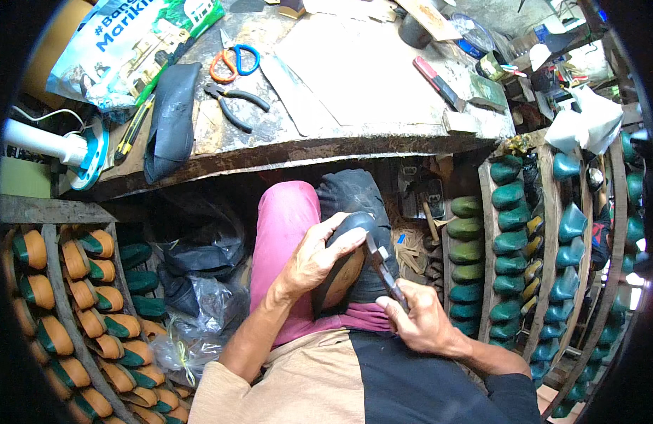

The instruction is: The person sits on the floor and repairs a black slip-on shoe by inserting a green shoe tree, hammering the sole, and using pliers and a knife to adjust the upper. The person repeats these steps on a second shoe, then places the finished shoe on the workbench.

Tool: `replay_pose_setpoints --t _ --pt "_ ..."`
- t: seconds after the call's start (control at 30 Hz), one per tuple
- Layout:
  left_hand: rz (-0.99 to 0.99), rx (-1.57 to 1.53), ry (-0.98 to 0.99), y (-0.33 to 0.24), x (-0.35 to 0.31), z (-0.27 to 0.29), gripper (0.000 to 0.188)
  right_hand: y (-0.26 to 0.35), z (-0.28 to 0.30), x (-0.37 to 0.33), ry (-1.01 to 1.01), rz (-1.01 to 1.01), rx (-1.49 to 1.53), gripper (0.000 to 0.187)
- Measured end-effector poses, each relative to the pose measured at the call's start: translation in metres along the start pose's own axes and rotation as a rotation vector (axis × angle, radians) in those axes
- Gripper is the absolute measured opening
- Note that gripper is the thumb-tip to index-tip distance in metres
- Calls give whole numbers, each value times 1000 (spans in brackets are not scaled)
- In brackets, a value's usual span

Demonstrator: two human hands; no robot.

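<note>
While left hand [313, 256] clasps dark, round-toed shoe [356, 222] — right hand [423, 318] curls tight round metal tool [384, 267].

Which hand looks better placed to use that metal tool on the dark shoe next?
The right hand, I'd judge: it grips the metal tool by its handle end, with the tool's head at the dark shoe. The left hand is occupied holding the shoe, so it seems better suited to steadying.

Dark lettering [123, 30] — on the printed bag [93, 74]
</note>
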State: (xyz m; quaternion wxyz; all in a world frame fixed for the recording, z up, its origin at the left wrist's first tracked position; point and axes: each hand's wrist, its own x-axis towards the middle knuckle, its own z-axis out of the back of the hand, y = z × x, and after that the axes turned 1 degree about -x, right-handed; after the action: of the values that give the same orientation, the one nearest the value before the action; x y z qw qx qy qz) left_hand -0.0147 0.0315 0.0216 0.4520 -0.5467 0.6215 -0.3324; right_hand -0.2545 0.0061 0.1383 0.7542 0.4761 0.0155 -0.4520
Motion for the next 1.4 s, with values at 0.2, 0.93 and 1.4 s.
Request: replay_pose_setpoints --t 0.2,0.93,1.4 --pt "159 9 111 -33 -4 -10 42 4 -7 -17 -60 179 -37 23" --pt "141 -14 -111 -35 18 -28 39 -27 -20 10 -118 205 88 23" --pt "137 -107 -102 -19 23 -29 30 -30 -16 7 -60 177 133 22"
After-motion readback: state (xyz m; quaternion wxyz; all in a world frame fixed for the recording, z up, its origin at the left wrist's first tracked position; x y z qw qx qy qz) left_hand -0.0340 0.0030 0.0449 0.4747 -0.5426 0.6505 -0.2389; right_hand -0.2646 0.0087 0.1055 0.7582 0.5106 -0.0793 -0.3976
